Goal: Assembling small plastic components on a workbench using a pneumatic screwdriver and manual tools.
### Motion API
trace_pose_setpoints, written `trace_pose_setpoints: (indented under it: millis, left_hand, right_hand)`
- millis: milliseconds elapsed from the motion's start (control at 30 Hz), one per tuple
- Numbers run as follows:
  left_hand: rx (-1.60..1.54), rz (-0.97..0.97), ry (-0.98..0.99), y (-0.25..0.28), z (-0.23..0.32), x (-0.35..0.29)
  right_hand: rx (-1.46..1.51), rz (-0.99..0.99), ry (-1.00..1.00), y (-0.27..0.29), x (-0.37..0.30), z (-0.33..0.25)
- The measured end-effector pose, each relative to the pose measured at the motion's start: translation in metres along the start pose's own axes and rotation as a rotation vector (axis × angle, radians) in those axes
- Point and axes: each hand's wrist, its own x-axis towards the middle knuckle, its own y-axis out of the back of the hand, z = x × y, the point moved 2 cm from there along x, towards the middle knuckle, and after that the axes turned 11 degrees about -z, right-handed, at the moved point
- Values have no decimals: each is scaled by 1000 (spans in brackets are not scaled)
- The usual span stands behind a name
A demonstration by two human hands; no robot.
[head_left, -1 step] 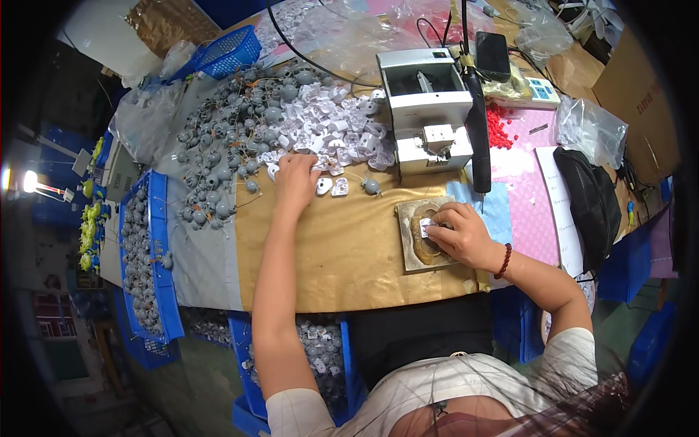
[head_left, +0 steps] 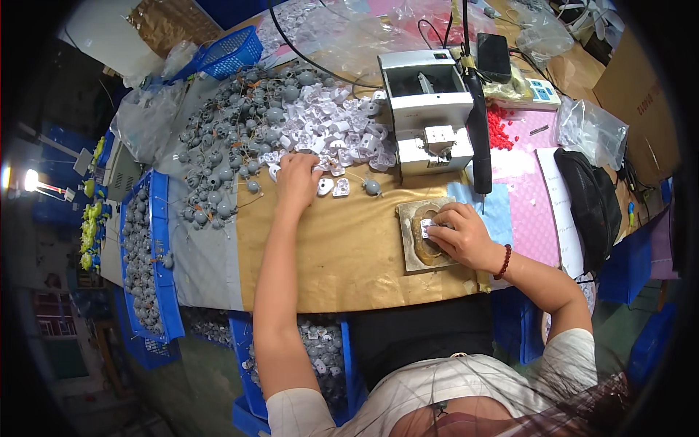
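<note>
My left hand [head_left: 296, 178] rests at the near edge of a heap of white plastic parts [head_left: 349, 131]. Its fingers are curled down and closed, and whatever they pinch is hidden. Two loose white parts and a grey ball with a wire [head_left: 372, 188] lie to its right. Closed fingers of my right hand [head_left: 466, 237] hold a small white plastic part [head_left: 425, 228] over a square block [head_left: 413, 261]. A brownish ring-shaped rim [head_left: 417, 240] surrounds the hollow in the block. The palm covers the block's right side.
Many grey balls with wires [head_left: 218, 146] lie left of the white heap. Behind the block stands a grey-white machine [head_left: 426, 102] beside a black upright rod [head_left: 478, 138]. Red pieces [head_left: 499, 127], a phone [head_left: 493, 56] and a black pouch [head_left: 588, 207] are rightward. A blue crate [head_left: 169, 291] borders the table's left.
</note>
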Motion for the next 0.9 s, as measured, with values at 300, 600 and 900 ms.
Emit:
trace_pose_setpoints:
  millis: [300,600,900]
  left_hand:
    - [-217,106,-155,24,41,-14]
    - [-1331,-398,-29,46,180,-76]
    - [-1198,-551,200,-16,179,-126]
  right_hand:
    - [260,131,-79,45,23,4]
    - [853,-83,-141,76,68,-16]
    - [372,-167,-124,44,12,6]
